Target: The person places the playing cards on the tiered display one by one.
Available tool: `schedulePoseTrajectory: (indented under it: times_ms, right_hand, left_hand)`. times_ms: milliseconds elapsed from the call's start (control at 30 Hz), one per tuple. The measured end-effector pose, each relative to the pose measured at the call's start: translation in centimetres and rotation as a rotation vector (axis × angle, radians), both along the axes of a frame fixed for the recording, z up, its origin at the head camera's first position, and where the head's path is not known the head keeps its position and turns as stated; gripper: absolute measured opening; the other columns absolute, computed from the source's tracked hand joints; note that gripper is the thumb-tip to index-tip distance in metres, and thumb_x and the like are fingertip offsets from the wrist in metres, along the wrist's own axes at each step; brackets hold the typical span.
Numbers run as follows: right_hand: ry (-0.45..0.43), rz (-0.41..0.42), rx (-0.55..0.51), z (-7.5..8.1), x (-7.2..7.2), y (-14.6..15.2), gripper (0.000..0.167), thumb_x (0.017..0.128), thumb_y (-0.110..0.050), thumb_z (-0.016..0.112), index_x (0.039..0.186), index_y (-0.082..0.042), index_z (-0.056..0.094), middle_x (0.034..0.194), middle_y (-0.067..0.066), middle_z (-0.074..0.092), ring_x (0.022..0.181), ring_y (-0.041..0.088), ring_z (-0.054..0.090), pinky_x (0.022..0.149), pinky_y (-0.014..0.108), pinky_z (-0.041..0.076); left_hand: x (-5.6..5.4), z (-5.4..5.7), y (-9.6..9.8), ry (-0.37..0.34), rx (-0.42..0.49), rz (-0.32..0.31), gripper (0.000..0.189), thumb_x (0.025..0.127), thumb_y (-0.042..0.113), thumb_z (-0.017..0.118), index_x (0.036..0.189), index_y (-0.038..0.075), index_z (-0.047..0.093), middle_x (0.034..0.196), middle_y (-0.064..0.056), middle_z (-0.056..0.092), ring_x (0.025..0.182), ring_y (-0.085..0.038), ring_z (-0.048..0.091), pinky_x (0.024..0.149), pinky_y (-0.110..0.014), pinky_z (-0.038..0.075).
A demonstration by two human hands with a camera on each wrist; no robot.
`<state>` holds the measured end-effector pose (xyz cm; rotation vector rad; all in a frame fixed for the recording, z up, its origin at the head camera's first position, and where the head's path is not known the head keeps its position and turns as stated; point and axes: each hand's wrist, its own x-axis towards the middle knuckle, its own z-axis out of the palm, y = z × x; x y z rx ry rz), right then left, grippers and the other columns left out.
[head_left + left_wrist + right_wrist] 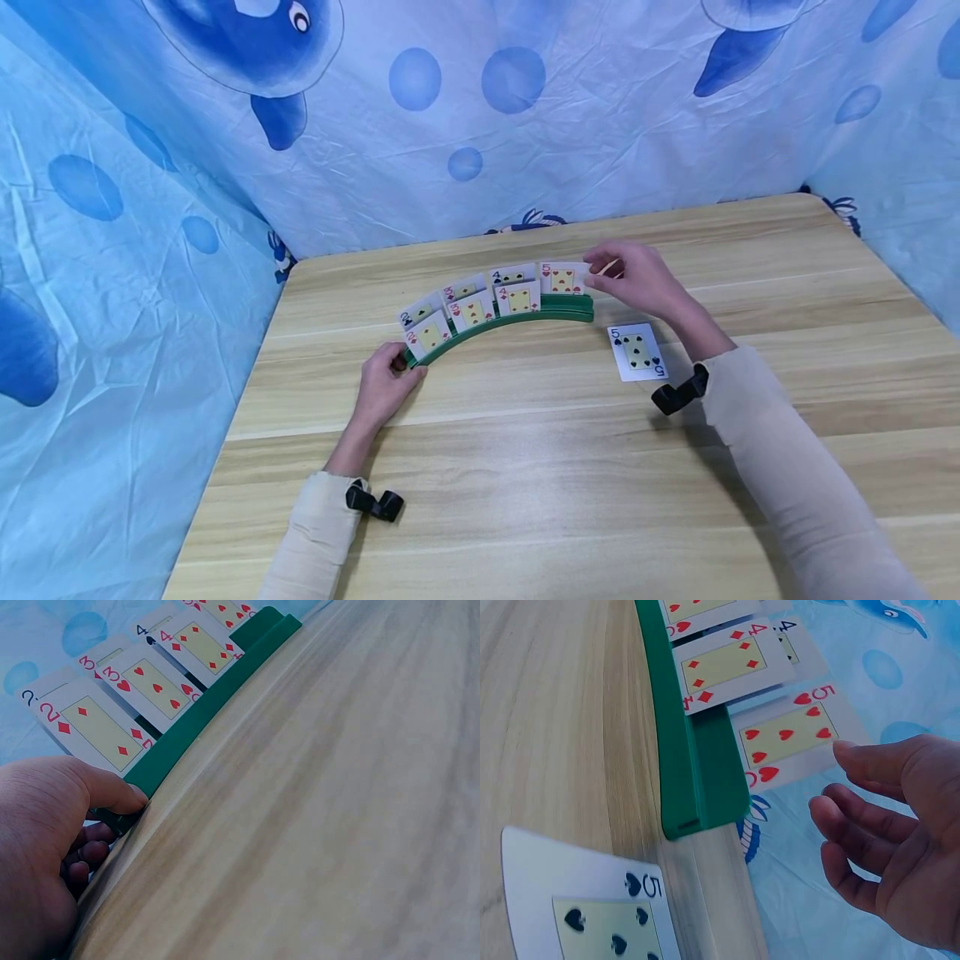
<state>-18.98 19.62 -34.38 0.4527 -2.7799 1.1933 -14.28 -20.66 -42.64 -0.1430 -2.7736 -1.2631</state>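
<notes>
A curved green card holder (551, 311) bears two rows of playing cards standing upright. My left hand (385, 385) grips its left end, thumb (124, 796) at the front, fingers partly hidden underneath. The front row has the two of diamonds (101, 731), three of hearts (154, 688) and four of diamonds (724, 664). Behind them stand other cards, with the five of hearts (784, 739) at the right end. My right hand (637, 279) is beside that card, its thumb tip at the card's edge and its fingers loosely bent, apart from the thumb.
A five of spades (637, 352) lies face up on the wooden table (510, 467), right of the holder and below my right hand. Blue patterned sheeting (480, 125) hangs behind the table and at its sides.
</notes>
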Motion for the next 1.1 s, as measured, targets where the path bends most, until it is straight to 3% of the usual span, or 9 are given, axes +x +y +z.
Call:
schedulePoseTrajectory:
  times_ms: [433,800,1100]
  right_hand:
    - [-0.071,-0.051,0.040,-0.5,2.3,2.4,0.041,0.094,-0.017,0.068,0.129,0.001,0.059,0.124,0.027,0.063,0.107,0.039,0.064,0.093,0.053,0.052]
    - [-0.150,-0.061,0.080,-2.3,4.3,4.5,0.045,0.094,-0.015,0.067,0.132,0.005,0.055,0.133,0.028,0.058,0.110,0.041,0.063,0.089,0.053,0.053]
    - [-0.179,-0.058,0.113,-3.8,5.4,5.4,0.050,0.092,-0.018,0.070,0.133,0.006,0.055,0.133,0.029,0.059,0.116,0.044,0.059,0.099,0.058,0.046]
  left_hand:
    - [0.0,-0.3,-0.1,0.052,-0.001,-0.007,0.038,0.082,0.008,0.073,0.117,-0.006,0.066,0.103,-0.017,0.064,0.086,-0.022,0.053,0.071,-0.022,0.041]
    - [-0.1,0.0,-0.2,-0.005,-0.010,-0.008,0.040,0.086,0.011,0.074,0.122,-0.004,0.065,0.110,-0.018,0.064,0.091,-0.025,0.053,0.075,-0.024,0.042]
    - [-0.1,0.0,-0.1,0.000,-0.007,-0.012,0.038,0.086,0.010,0.074,0.120,-0.004,0.065,0.107,-0.018,0.064,0.091,-0.025,0.054,0.075,-0.024,0.042]
